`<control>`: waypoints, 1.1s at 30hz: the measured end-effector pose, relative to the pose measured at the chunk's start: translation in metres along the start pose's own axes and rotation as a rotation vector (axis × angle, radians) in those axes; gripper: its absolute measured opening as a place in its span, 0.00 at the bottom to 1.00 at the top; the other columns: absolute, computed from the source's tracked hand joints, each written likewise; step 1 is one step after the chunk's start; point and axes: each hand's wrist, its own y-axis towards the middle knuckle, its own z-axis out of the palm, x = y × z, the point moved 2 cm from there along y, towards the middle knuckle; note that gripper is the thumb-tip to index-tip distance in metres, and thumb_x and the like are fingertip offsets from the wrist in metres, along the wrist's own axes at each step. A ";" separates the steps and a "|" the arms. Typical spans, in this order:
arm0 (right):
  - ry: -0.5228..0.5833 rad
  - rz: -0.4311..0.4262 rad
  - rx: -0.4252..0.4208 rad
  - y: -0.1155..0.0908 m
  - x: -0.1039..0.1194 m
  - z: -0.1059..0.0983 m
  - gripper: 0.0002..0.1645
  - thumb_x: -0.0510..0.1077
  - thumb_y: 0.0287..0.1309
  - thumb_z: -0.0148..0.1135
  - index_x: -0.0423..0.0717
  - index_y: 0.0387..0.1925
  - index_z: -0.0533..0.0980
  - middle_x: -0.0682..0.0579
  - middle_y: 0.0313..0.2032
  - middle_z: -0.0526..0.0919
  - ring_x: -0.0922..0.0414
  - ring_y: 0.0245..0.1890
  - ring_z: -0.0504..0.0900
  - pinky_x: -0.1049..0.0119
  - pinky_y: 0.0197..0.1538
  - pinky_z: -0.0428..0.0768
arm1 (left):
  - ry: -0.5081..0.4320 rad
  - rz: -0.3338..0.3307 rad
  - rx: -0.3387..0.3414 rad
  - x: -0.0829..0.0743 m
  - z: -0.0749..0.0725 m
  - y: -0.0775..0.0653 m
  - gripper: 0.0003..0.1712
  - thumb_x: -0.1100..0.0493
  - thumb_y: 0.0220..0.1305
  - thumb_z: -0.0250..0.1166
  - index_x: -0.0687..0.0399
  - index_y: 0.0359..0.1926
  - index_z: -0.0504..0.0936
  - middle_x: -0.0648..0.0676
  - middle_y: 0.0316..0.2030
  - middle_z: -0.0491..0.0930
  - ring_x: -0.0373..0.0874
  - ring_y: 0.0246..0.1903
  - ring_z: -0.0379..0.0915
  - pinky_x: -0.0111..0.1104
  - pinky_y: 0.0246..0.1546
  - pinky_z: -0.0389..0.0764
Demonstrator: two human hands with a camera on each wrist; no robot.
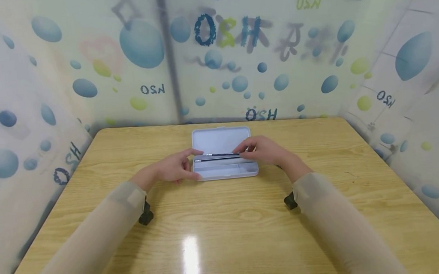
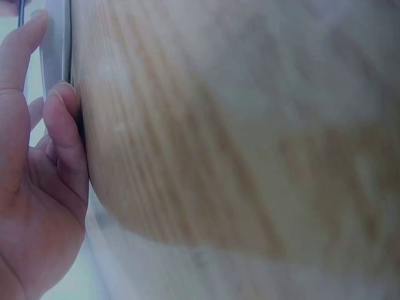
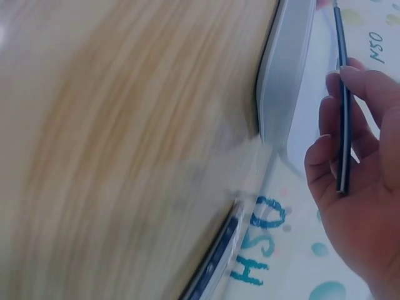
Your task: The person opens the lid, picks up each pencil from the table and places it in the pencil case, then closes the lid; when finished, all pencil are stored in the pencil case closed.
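A white pencil case (image 1: 226,171) lies on the table with its lid (image 1: 221,140) laid back. My left hand (image 1: 171,166) grips its left end, thumb at the front corner and index finger by the hinge side. Between the thumb and fingers of my right hand (image 1: 263,150) is a slim dark pencil (image 3: 342,125), held over the back part of the case. In the head view its silver end points left. Just in front of it, a second dark pencil (image 1: 217,159) lies lengthwise in the case. The front of the tray is split by a small divider (image 1: 239,168).
In the right wrist view a dark pen-like item (image 3: 215,256) lies on the table beyond the case; my right wrist mostly covers it in the head view. The wooden table (image 1: 242,225) meets patterned walls (image 1: 218,68) at the back and sides.
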 end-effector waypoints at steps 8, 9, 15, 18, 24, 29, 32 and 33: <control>-0.014 0.038 0.045 0.011 0.010 0.015 0.14 0.44 0.78 0.66 0.54 0.58 0.90 0.52 0.61 0.89 0.51 0.62 0.84 0.49 0.70 0.81 | 0.000 -0.009 0.007 0.000 -0.001 0.000 0.53 0.43 0.68 0.79 0.40 0.85 0.61 0.53 0.32 0.77 0.45 0.22 0.72 0.34 0.26 0.78; -0.021 0.041 0.046 0.012 0.011 0.016 0.13 0.44 0.78 0.66 0.55 0.57 0.90 0.52 0.61 0.89 0.51 0.62 0.84 0.49 0.70 0.81 | 0.000 -0.008 0.007 0.000 -0.001 0.001 0.53 0.43 0.68 0.79 0.40 0.85 0.61 0.53 0.32 0.77 0.45 0.22 0.72 0.34 0.26 0.78; -0.050 0.042 0.066 0.021 0.015 0.024 0.13 0.44 0.79 0.66 0.56 0.56 0.90 0.53 0.61 0.90 0.52 0.63 0.84 0.50 0.71 0.80 | -0.009 -0.010 0.006 0.000 -0.001 0.001 0.53 0.42 0.68 0.80 0.39 0.85 0.61 0.53 0.32 0.77 0.46 0.21 0.72 0.34 0.25 0.78; -0.047 0.042 0.082 0.023 0.017 0.026 0.12 0.44 0.79 0.66 0.56 0.56 0.90 0.53 0.61 0.90 0.52 0.64 0.83 0.49 0.73 0.79 | -0.012 -0.009 0.006 -0.001 -0.001 0.001 0.53 0.43 0.68 0.80 0.40 0.85 0.61 0.53 0.32 0.77 0.46 0.22 0.72 0.34 0.25 0.78; -0.051 0.026 0.087 0.026 0.019 0.030 0.13 0.44 0.79 0.66 0.56 0.56 0.90 0.54 0.61 0.90 0.52 0.65 0.84 0.49 0.74 0.78 | -0.006 -0.009 0.003 -0.003 -0.001 0.000 0.53 0.43 0.68 0.80 0.39 0.85 0.61 0.53 0.33 0.77 0.46 0.22 0.73 0.34 0.26 0.79; -0.046 0.031 0.083 0.027 0.020 0.031 0.13 0.43 0.79 0.66 0.54 0.57 0.90 0.53 0.61 0.90 0.52 0.66 0.84 0.49 0.74 0.79 | -0.003 -0.009 0.003 -0.001 -0.001 0.001 0.52 0.43 0.68 0.79 0.39 0.85 0.61 0.54 0.33 0.77 0.46 0.22 0.72 0.34 0.26 0.78; -0.043 0.042 0.081 0.026 0.020 0.030 0.13 0.43 0.79 0.66 0.54 0.57 0.90 0.53 0.61 0.90 0.52 0.65 0.83 0.49 0.74 0.79 | -0.007 -0.011 0.003 0.000 0.000 0.001 0.52 0.43 0.68 0.79 0.39 0.85 0.61 0.53 0.33 0.77 0.45 0.22 0.72 0.34 0.25 0.78; -0.041 0.047 0.080 0.026 0.020 0.030 0.13 0.43 0.79 0.66 0.54 0.57 0.90 0.53 0.61 0.90 0.52 0.65 0.83 0.49 0.74 0.79 | -0.011 -0.012 0.003 0.001 0.000 0.001 0.52 0.43 0.68 0.79 0.39 0.85 0.61 0.53 0.33 0.77 0.45 0.22 0.72 0.34 0.25 0.78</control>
